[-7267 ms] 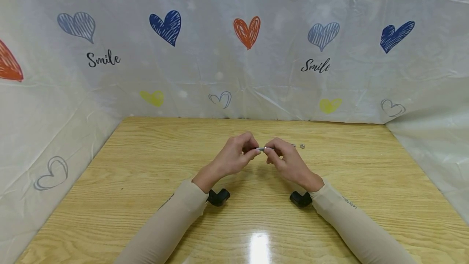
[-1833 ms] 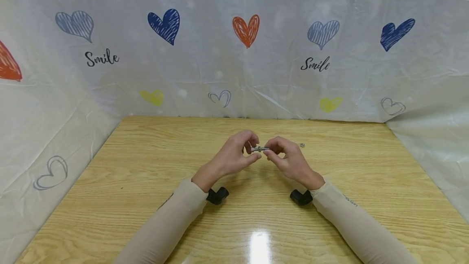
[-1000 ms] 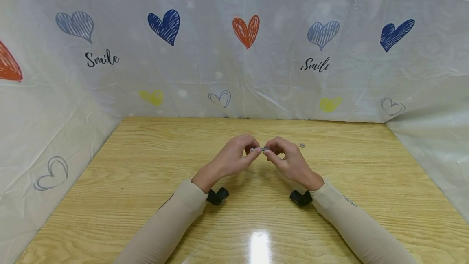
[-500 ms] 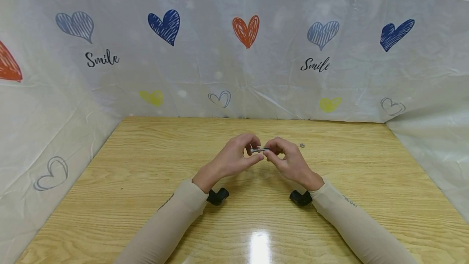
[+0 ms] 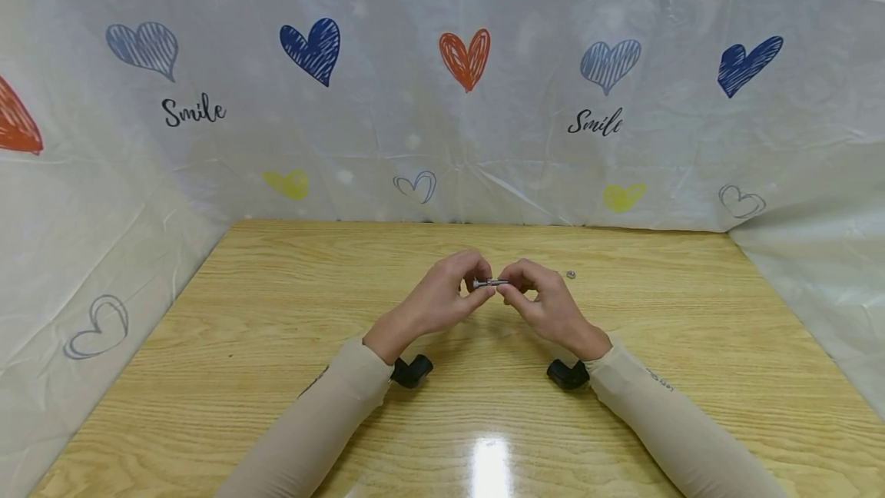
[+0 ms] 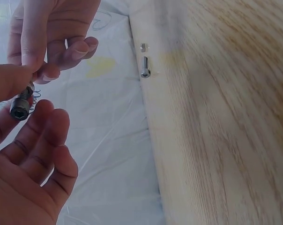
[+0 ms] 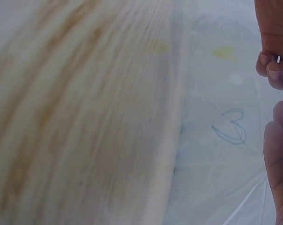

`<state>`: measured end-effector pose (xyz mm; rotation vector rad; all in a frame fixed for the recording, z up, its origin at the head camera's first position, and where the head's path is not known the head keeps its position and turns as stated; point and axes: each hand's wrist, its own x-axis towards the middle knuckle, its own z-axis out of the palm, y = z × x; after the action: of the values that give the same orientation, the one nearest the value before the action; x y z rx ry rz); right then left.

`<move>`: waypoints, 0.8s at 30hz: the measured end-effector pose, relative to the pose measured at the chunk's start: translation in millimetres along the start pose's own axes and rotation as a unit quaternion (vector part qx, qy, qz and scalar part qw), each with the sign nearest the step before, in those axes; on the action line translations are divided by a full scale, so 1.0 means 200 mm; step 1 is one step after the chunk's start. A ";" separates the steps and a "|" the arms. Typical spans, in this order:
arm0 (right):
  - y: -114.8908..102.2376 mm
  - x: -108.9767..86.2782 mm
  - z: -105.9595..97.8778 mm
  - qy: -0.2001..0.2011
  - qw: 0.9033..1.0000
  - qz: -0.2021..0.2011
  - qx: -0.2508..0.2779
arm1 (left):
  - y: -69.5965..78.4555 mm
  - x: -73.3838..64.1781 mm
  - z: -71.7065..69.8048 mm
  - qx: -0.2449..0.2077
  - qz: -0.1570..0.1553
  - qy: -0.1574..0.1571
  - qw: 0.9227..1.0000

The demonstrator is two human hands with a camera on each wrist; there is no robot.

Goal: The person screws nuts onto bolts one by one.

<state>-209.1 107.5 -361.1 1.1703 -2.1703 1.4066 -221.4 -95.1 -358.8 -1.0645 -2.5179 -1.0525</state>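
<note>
A silver socket-head bolt (image 5: 480, 283) lies level between the two hands, its head toward the left. My left hand (image 5: 441, 294) has thumb and forefinger at the nut (image 5: 489, 282) on the bolt's shank. Thumb and fingertips of my right hand (image 5: 542, 303) pinch the threaded end, which they cover. In the left wrist view the hex socket in the bolt head (image 6: 19, 111) faces the camera, and the thumb hides most of the nut. The right wrist view catches only part of the hands at its edge.
A loose nut (image 5: 570, 274) rests on the wooden table (image 5: 311, 290) beyond the right hand. The left wrist view also shows a second socket-head bolt (image 6: 145, 68) lying near it. A white sheet with printed hearts (image 5: 466, 60) hangs behind the table.
The left thumb and forefinger have parted and come together again around the nut on the bolt. The right hand has kept its place. The second bolt, glimpsed earlier, is now behind the right hand.
</note>
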 end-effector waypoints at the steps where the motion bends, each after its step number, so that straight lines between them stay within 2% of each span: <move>1: 0.00 0.00 0.00 0.000 1.000 0.001 0.000 | 0.00 0.00 0.00 -0.001 -0.003 -0.002 1.000; 9: 0.00 0.00 0.00 0.000 1.000 0.003 0.004 | 0.00 -0.01 -0.01 -0.003 -0.028 -0.021 0.999; 17: 0.00 0.00 0.00 0.001 1.000 0.004 0.004 | 0.00 -0.01 -0.01 -0.008 -0.043 -0.026 0.999; 24: 0.00 0.00 0.00 -0.003 1.000 0.003 0.005 | 0.01 0.00 -0.01 -0.012 -0.030 -0.013 0.999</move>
<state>-208.5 107.6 -361.1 1.1732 -2.1756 1.4197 -220.4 -94.5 -355.9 -1.0219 -2.5797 -1.0938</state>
